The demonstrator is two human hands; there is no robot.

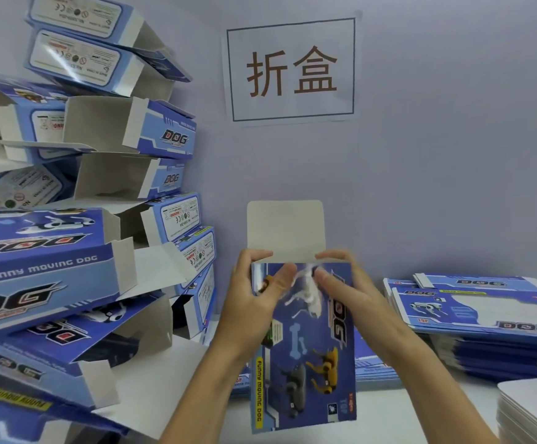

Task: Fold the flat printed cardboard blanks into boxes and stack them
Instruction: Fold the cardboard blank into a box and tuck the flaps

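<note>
Item: blue dog-print box (305, 347), long axis upright between my hands, left hand (248, 302) and right hand (353, 293) gripping its top corners, thumbs on front, open tuck flap (284, 229) standing directly above my fingers.

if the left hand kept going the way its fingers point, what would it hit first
Probably the right hand: the left hand grips the box with its fingers pointing up and right, toward it. Depth is unclear.

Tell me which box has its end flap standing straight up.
The box in both hands, centre frame: its plain flap points up against the wall. The folded boxes piled at left lie sideways, and the blanks at right are still flat.
</note>
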